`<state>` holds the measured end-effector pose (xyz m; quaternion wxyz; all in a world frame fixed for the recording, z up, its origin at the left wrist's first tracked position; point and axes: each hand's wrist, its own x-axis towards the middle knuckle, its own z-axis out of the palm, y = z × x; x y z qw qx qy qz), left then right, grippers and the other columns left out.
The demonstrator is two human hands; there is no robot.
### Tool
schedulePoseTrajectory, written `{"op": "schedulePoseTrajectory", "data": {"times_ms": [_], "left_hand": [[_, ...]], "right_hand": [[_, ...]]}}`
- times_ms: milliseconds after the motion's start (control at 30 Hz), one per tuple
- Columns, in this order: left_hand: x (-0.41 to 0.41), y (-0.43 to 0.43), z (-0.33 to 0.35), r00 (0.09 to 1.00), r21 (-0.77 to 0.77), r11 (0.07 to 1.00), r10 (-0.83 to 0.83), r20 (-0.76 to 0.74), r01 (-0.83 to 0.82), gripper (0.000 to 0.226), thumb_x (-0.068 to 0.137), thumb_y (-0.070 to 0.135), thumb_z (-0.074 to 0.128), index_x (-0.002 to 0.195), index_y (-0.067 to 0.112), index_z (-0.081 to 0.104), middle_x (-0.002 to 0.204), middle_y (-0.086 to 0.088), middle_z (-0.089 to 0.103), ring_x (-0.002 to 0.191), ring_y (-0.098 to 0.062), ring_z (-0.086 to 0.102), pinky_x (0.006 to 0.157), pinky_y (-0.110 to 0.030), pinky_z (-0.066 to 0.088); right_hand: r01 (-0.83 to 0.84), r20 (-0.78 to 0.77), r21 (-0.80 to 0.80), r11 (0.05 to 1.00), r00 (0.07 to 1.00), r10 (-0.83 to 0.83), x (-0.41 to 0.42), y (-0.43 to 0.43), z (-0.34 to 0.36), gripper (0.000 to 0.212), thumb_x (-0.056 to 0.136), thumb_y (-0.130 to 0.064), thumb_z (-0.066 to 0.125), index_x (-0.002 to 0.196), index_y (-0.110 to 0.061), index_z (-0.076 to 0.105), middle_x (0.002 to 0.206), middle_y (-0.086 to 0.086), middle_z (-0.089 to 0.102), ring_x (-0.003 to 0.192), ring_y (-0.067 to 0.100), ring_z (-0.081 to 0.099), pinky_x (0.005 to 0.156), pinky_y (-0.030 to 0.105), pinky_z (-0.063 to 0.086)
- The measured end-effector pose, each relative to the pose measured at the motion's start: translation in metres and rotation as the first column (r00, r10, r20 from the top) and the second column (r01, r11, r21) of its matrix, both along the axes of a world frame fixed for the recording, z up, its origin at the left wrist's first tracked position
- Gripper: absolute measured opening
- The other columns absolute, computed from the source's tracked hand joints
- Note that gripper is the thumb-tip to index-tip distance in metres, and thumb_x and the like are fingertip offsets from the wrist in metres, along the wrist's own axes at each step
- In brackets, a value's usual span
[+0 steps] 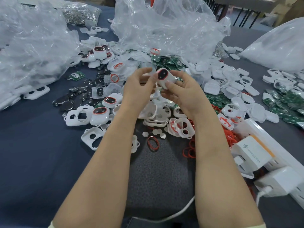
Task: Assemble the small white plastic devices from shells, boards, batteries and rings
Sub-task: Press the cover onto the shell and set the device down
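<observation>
**Fingers.** The fingers (169, 84) of my right hand (185, 94) curl round the lower body of one white device (164, 76), with the thumb laid across its front. The device is held above the tabletop (32, 153), its dark windows and red ring tilted toward the camera. I read this pose as an inspection, or a last squeeze of the shell halves. The left hand (139, 89) sets its thumb against the device's left edge. Its other fingers are blurred, so I cannot tell whether they grip or only steady.

**Stock.** Loose parts lie just beneath, within easy reach: empty white shells (79, 116), red rings (190, 150), dark coin batteries (77, 97) to the left, and green boards (166, 62) beyond. Finished devices (100, 53) are heaped further left, which I judge keeps done work apart from stock.

**Containers.** A clear bag (32, 46) at left holds white shells. A central open bag (164, 27) slumps over the boards, and I cannot make out its contents. A small bag (80, 12) holds silvery metal pieces. A full white bag (279, 45) sits at right.
</observation>
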<state>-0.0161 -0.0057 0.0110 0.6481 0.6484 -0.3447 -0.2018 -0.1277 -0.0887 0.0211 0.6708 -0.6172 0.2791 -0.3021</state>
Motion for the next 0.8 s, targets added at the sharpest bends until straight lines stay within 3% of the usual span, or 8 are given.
{"op": "schedulePoseTrajectory", "data": {"times_ms": [67,200,333,433,567,667,733,800], "left_hand": [[0.0,0.0,0.0,0.998,0.015,0.998,-0.062,-0.015,0.063,0.019,0.094,0.018,0.061,0.111,0.009,0.065,0.097,-0.005,0.069,0.092,-0.018,0.068,0.083,-0.027,0.057],[0.0,0.0,-0.001,0.995,0.031,0.995,-0.101,0.028,0.1,0.007,0.093,0.018,0.064,0.099,0.014,0.064,0.091,0.0,0.067,0.089,-0.013,0.064,0.086,-0.027,0.055],[0.001,-0.004,-0.005,0.994,0.083,0.997,-0.009,0.109,0.0,0.014,0.094,0.019,0.062,0.101,0.008,0.062,0.083,0.002,0.061,0.078,-0.009,0.057,0.075,-0.022,0.049],[-0.006,-0.009,-0.008,0.979,0.16,0.983,0.054,0.197,-0.086,0.018,0.098,0.022,0.055,0.109,0.008,0.057,0.084,0.008,0.054,0.08,-0.01,0.053,0.073,-0.017,0.041],[-0.007,-0.008,-0.006,0.988,0.148,0.989,0.0,0.154,-0.023,0.019,0.099,0.02,0.051,0.117,0.013,0.053,0.085,0.011,0.054,0.085,-0.013,0.056,0.081,-0.026,0.046],[-0.004,-0.004,-0.004,0.982,0.106,0.994,-0.031,0.185,0.011,0.023,0.097,0.026,0.057,0.113,0.011,0.062,0.084,0.011,0.058,0.076,-0.002,0.056,0.074,-0.016,0.047],[-0.002,-0.005,-0.003,0.97,0.095,0.995,0.0,0.243,-0.024,0.02,0.095,0.026,0.06,0.104,0.009,0.065,0.078,0.01,0.058,0.069,-0.002,0.053,0.067,-0.012,0.043],[-0.002,-0.009,-0.004,0.961,0.109,0.992,0.033,0.276,-0.065,0.02,0.095,0.025,0.06,0.101,0.007,0.065,0.078,0.005,0.057,0.071,-0.01,0.051,0.071,-0.022,0.043]], "right_hand": [[-0.01,-0.057,-0.05,0.999,0.998,0.007,-0.001,-0.001,-0.001,0.025,0.093,0.002,0.055,0.118,-0.001,0.053,0.098,0.011,0.067,0.077,0.013,0.069,0.075,0.024,0.057],[0.015,-0.097,-0.133,0.991,0.995,-0.028,0.0,-0.003,-0.005,0.015,0.091,0.005,0.057,0.095,-0.009,0.062,0.092,0.014,0.069,0.08,0.017,0.071,0.077,0.024,0.058],[0.045,-0.085,-0.118,0.992,0.995,-0.055,0.008,0.001,-0.013,0.015,0.09,0.006,0.057,0.104,0.001,0.06,0.092,0.014,0.067,0.077,0.016,0.067,0.07,0.019,0.057],[0.028,-0.079,-0.027,0.999,0.996,-0.03,0.009,0.001,-0.013,0.022,0.091,0.005,0.056,0.112,0.002,0.061,0.099,0.015,0.067,0.083,0.019,0.067,0.076,0.022,0.058],[0.028,-0.105,-0.061,0.998,0.994,-0.034,0.009,0.0,-0.012,0.022,0.095,0.0,0.052,0.116,0.002,0.06,0.11,0.019,0.066,0.091,0.021,0.067,0.082,0.026,0.057],[0.016,-0.105,-0.086,0.996,0.994,-0.025,0.007,-0.002,-0.013,0.023,0.096,-0.001,0.052,0.117,0.005,0.058,0.108,0.019,0.067,0.092,0.022,0.068,0.085,0.029,0.057],[0.011,-0.109,-0.116,0.993,0.994,-0.023,0.008,-0.002,-0.014,0.02,0.096,0.0,0.051,0.114,0.004,0.058,0.103,0.016,0.067,0.089,0.019,0.067,0.081,0.025,0.057],[0.036,-0.12,-0.14,0.99,0.991,-0.053,0.012,-0.001,-0.016,0.012,0.095,0.001,0.051,0.104,-0.001,0.06,0.094,0.013,0.066,0.083,0.019,0.067,0.068,0.019,0.055]]}}
